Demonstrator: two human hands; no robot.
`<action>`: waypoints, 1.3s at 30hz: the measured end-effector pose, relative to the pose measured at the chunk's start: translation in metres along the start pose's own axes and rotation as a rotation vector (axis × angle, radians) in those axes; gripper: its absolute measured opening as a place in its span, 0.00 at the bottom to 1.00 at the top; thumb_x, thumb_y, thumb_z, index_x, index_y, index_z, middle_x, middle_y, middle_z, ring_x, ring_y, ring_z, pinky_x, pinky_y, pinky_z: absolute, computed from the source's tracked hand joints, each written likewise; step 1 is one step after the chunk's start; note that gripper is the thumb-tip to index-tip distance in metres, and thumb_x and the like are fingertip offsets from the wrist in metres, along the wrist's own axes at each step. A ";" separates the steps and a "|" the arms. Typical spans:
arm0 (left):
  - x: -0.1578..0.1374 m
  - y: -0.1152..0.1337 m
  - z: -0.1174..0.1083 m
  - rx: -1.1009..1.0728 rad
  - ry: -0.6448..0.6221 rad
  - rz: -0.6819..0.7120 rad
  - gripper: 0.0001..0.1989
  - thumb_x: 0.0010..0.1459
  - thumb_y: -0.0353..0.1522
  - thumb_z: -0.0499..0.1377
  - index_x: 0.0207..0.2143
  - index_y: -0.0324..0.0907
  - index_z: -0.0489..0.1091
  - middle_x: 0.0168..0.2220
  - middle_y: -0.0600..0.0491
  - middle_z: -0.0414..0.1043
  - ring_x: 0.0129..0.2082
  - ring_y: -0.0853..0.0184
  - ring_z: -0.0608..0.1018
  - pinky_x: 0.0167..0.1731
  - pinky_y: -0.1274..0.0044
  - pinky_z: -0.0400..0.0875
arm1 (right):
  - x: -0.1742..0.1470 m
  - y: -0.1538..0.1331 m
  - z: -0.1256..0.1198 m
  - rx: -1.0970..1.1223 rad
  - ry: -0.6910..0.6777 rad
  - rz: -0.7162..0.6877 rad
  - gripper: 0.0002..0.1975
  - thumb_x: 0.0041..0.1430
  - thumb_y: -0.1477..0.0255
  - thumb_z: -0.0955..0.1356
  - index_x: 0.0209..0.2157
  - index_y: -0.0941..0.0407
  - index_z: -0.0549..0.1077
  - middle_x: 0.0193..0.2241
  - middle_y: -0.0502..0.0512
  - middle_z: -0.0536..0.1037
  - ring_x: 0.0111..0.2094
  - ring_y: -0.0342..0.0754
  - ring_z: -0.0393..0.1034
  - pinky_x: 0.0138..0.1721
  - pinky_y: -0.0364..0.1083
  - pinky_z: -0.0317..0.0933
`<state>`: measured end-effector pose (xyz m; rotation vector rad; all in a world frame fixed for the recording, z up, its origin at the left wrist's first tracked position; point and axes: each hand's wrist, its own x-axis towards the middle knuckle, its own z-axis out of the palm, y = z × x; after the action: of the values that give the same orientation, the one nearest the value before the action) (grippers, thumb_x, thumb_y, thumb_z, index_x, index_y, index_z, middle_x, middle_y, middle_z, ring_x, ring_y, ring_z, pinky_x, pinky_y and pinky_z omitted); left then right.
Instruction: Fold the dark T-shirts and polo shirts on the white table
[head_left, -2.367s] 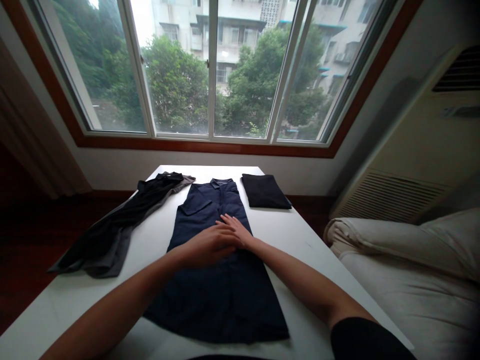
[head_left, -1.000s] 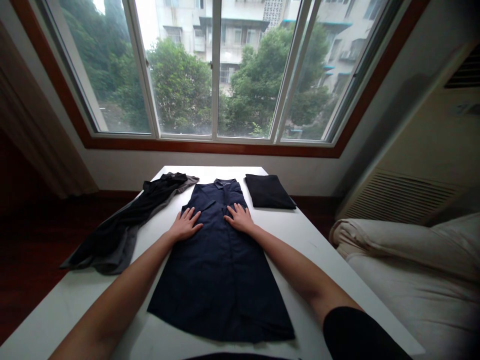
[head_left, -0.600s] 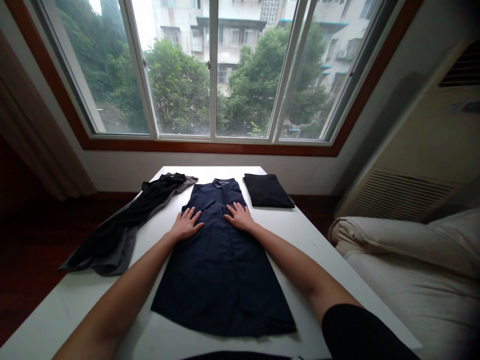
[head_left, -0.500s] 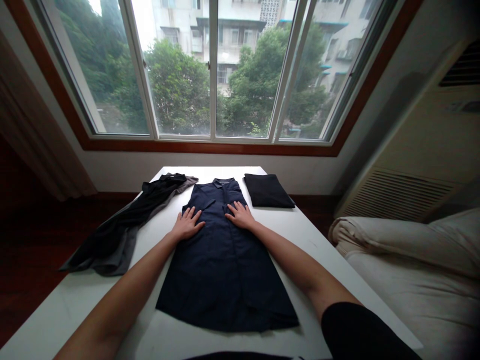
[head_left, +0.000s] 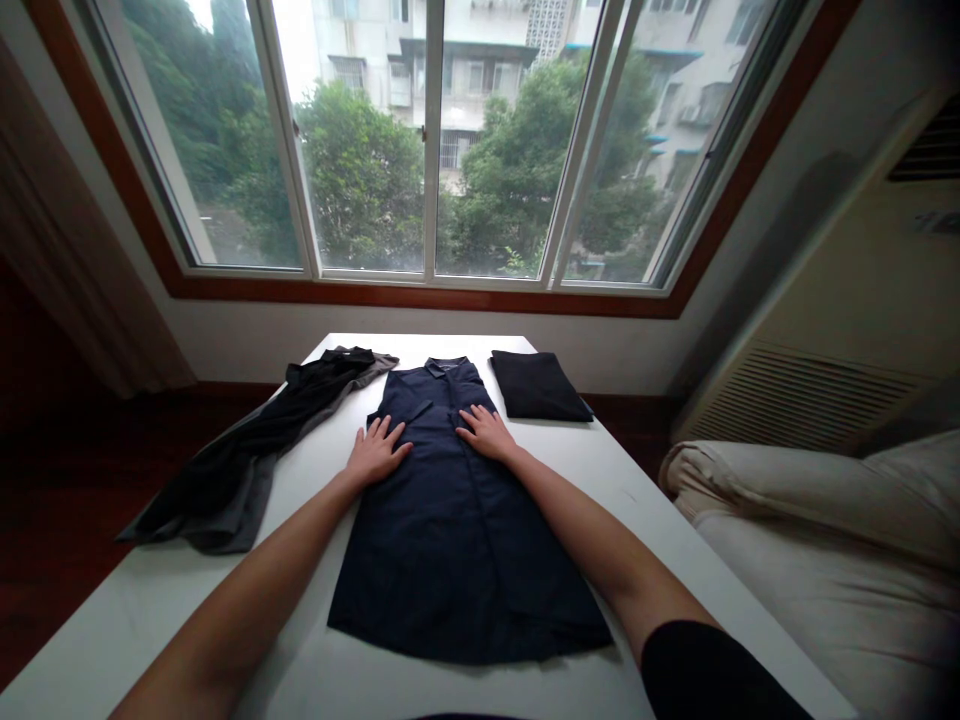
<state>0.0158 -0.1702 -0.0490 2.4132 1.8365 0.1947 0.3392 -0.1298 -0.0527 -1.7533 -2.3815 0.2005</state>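
A navy collared shirt (head_left: 450, 540) lies spread flat on the white table (head_left: 300, 640), its collar at the far end and its hem nearest me. No sleeves stick out to its sides. My left hand (head_left: 377, 452) rests on the shirt's left edge with fingers spread. On the right edge lies my right hand (head_left: 486, 433), palm down and fingers apart. Neither hand grips the cloth.
A folded black garment (head_left: 540, 385) lies at the table's far right. Black and grey clothes (head_left: 232, 470) are draped along the left edge. A cream sofa (head_left: 825, 540) stands to the right, a window (head_left: 427, 150) ahead.
The shirt's lower part has shifted slightly to the right. Both hands stay flat on it in nearly the same spots, and the view has tilted a little.
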 end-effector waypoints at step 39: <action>0.004 -0.044 0.001 0.003 0.088 0.027 0.32 0.72 0.49 0.49 0.72 0.47 0.59 0.75 0.46 0.51 0.75 0.49 0.54 0.70 0.53 0.50 | -0.009 0.015 0.004 0.028 0.096 -0.085 0.31 0.73 0.53 0.63 0.71 0.50 0.64 0.72 0.59 0.59 0.74 0.58 0.49 0.72 0.58 0.47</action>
<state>-0.0244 -0.1549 -0.0572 2.4700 1.8414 0.3060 0.3547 -0.1341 -0.0607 -1.6074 -2.3673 0.1335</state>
